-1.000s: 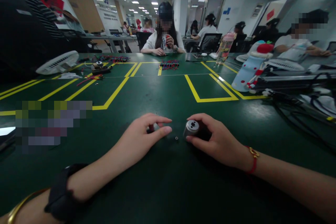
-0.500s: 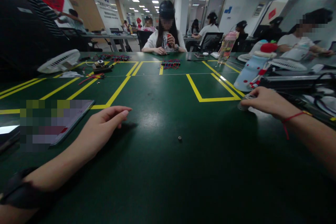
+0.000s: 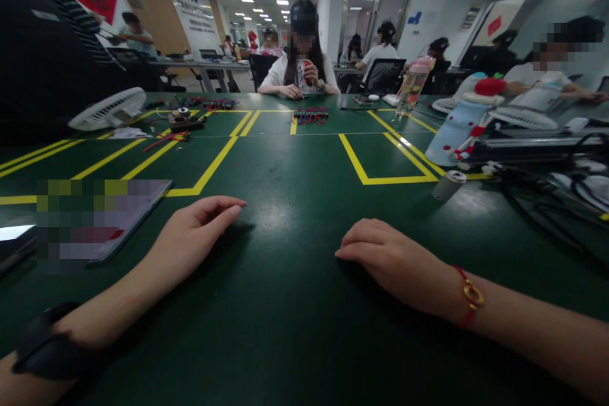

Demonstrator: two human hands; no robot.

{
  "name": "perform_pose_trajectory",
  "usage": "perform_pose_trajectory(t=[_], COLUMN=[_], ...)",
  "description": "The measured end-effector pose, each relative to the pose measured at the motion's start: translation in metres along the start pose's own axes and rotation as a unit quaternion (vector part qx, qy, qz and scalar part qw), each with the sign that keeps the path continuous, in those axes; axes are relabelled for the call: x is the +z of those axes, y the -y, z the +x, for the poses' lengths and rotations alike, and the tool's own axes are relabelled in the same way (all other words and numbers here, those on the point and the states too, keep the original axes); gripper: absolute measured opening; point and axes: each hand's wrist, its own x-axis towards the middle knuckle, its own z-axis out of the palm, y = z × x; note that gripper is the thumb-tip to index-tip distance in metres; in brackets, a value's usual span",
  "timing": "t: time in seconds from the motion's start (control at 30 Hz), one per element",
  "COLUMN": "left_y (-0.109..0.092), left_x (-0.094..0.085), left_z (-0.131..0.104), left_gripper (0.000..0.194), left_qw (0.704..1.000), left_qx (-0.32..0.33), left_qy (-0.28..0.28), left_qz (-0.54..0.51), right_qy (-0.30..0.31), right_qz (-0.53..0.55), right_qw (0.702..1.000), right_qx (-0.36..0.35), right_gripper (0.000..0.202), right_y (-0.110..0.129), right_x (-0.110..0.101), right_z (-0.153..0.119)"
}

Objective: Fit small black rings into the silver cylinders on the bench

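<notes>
My right hand (image 3: pixel 387 257) is low over the middle of the green table, fingertips pinched together and pointing left. What the pinch holds, if anything, is hidden. The small round metal piece with a dark hole, seen in the earlier view, does not show now. My left hand (image 3: pixel 202 228) rests near the table surface with its fingers stretched forward and the thumb alongside, nothing visible in it. A short grey metal cylinder (image 3: pixel 448 186) with a pale top stands beyond my right hand, slightly tilted and apart from it. Left of my left hand lies a tablet (image 3: pixel 137 216).
A blue bottle (image 3: pixel 450 133) with a red top stands at the right, near black cables (image 3: pixel 542 203). Yellow tape (image 3: pixel 394 181) marks the table. Bundles of red and blue wires (image 3: pixel 309 115) lie before a person (image 3: pixel 297 70) opposite. A white fan (image 3: pixel 108 111) lies at the left.
My right hand has left the grey cylinder and come left and nearer to where the small metal piece lay, which is out of sight now. My left hand has barely moved.
</notes>
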Motion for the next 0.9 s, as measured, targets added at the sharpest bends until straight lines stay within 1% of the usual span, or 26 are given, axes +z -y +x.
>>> perform_pose_trajectory(t=[0.07, 0.13, 0.2, 0.23, 0.27, 0.33, 0.4, 0.47, 0.53, 0.7, 0.8, 0.9], left_y=[0.001, 0.002, 0.003, 0.004, 0.004, 0.004, 0.004, 0.004, 0.005, 0.008, 0.006, 0.004], left_x=[0.000, 0.000, 0.001, 0.001, 0.001, 0.001, 0.001, 0.002, 0.003, 0.003, 0.002, 0.001], left_z=[0.000, 0.001, 0.001, 0.002, 0.002, 0.002, 0.002, 0.003, 0.003, 0.005, 0.003, 0.001], left_gripper=[0.043, 0.042, 0.041, 0.041, 0.041, 0.041, 0.043, 0.043, 0.043, 0.042, 0.042, 0.041], left_qw=[1.000, 1.000, 1.000, 1.000, 1.000, 1.000, 1.000, 1.000, 1.000, 1.000, 1.000, 1.000], left_qx=[-0.004, 0.002, 0.009, 0.011, 0.009, 0.003, 0.003, 0.003, 0.001, 0.007, 0.000, 0.007], left_qy=[-0.002, -0.002, 0.000, 0.002, 0.003, 0.004, 0.006, 0.004, 0.001, 0.001, 0.000, 0.000], left_qz=[0.000, -0.001, -0.001, -0.001, 0.000, 0.005, 0.007, 0.011, 0.016, 0.013, 0.014, 0.014], right_qy=[-0.066, -0.150, -0.212, -0.219, -0.210, -0.150, -0.081, -0.048, -0.043, -0.047, -0.051, -0.037], right_qz=[-0.024, -0.096, -0.198, -0.244, -0.279, -0.307, -0.299, -0.292, -0.294, -0.297, -0.292, -0.277], right_qw=[0.997, 0.978, 0.939, 0.917, 0.897, 0.874, 0.862, 0.852, 0.847, 0.847, 0.848, 0.847], right_qx=[0.041, 0.105, 0.184, 0.228, 0.271, 0.346, 0.402, 0.433, 0.442, 0.438, 0.440, 0.452], right_gripper=[0.029, 0.026, 0.025, 0.027, 0.028, 0.031, 0.035, 0.037, 0.037, 0.038, 0.036, 0.033], right_y=[-0.013, -0.032, -0.055, -0.067, -0.079, -0.099, -0.113, -0.119, -0.120, -0.118, -0.120, -0.123], right_x=[-0.016, -0.038, -0.064, -0.075, -0.086, -0.102, -0.110, -0.113, -0.113, -0.115, -0.117, -0.118], right_z=[-0.005, -0.011, -0.020, -0.026, -0.032, -0.044, -0.053, -0.057, -0.058, -0.057, -0.059, -0.059])
